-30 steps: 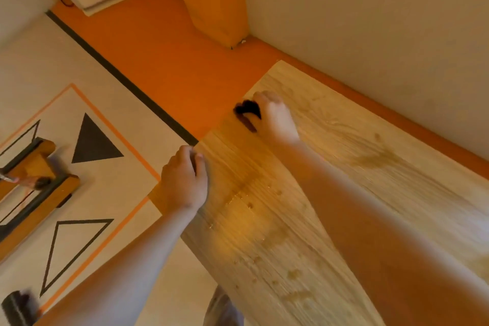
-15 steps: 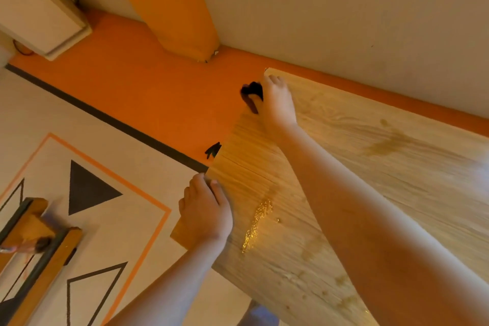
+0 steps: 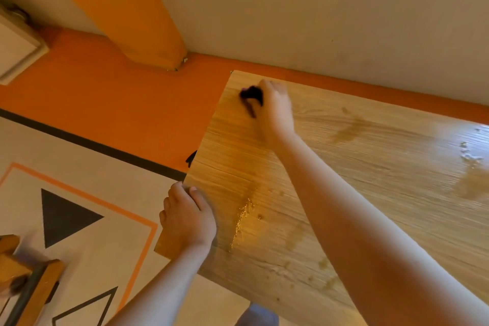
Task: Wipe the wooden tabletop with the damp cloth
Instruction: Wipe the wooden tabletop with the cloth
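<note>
Cloth (image 3: 251, 95) sits gripped in my right hand (image 3: 276, 111) by the tabletop (image 3: 383, 172) corner; my left hand (image 3: 189, 219) curls over its edge, wet streaks (image 3: 242, 217) alongside, orange pillar (image 3: 137, 21) beyond.

Indoors, and homely by the look of it: a room in a house rather than a shop or lab, though hard to say which room. Wood-grain table (image 3: 370, 167) set close along a plain pale wall (image 3: 317, 8). Bright orange floor (image 3: 119, 92) beyond the table's left edge, with an orange pillar (image 3: 127, 8) rising past the far corner. Pale mat (image 3: 105, 174) with black triangles and an orange border. White unit (image 3: 16, 53) far left. Blurred wooden frame (image 3: 39, 280) on the mat.
</note>
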Demonstrator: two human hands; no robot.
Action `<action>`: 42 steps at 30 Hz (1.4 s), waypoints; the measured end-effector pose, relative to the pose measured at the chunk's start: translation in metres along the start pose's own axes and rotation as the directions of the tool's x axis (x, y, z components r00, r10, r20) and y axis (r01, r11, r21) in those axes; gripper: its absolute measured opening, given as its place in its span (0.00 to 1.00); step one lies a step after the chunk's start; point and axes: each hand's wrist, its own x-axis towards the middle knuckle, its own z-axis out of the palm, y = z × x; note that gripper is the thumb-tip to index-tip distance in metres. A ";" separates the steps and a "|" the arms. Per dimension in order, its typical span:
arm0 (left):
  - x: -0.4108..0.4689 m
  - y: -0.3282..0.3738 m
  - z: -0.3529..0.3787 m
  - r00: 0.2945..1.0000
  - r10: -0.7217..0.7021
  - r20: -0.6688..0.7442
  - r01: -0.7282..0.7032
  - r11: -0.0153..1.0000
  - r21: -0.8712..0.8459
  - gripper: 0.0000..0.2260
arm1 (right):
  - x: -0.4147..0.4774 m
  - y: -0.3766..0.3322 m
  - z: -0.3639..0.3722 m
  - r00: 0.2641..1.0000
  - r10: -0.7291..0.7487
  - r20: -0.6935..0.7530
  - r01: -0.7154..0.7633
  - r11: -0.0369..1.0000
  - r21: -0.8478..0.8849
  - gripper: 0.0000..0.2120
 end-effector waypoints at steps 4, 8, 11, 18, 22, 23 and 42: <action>0.001 -0.002 0.001 1.000 -0.008 0.014 0.007 1.000 0.010 0.10 | -0.002 0.020 -0.032 0.998 -0.061 0.018 0.062 0.995 -0.075 0.09; 0.001 -0.001 0.002 1.000 -0.011 0.024 0.010 1.000 0.008 0.10 | 0.002 0.072 -0.088 0.969 0.125 -0.212 -0.137 0.990 -0.045 0.07; 0.001 -0.003 0.001 1.000 -0.007 0.024 0.006 1.000 0.013 0.10 | -0.002 0.068 -0.080 0.969 0.147 -0.197 -0.157 0.987 -0.037 0.07; -0.001 0.001 -0.003 1.000 -0.005 0.031 0.005 1.000 0.010 0.10 | -0.058 0.017 -0.034 0.963 -0.183 0.195 0.183 0.983 0.019 0.07; 0.000 0.001 -0.003 0.999 -0.013 0.031 0.013 1.000 0.004 0.10 | -0.027 0.034 -0.056 0.986 -0.084 0.143 0.087 0.996 -0.012 0.09; 0.000 0.002 -0.003 0.999 -0.012 0.039 0.012 1.000 0.001 0.10 | -0.021 0.039 -0.059 0.995 -0.044 0.094 0.047 0.999 -0.023 0.09; 0.006 -0.038 -0.029 0.902 0.287 0.322 -0.265 0.958 -0.112 0.25 | -0.082 0.016 -0.050 0.954 -0.159 0.254 0.174 0.984 -0.039 0.08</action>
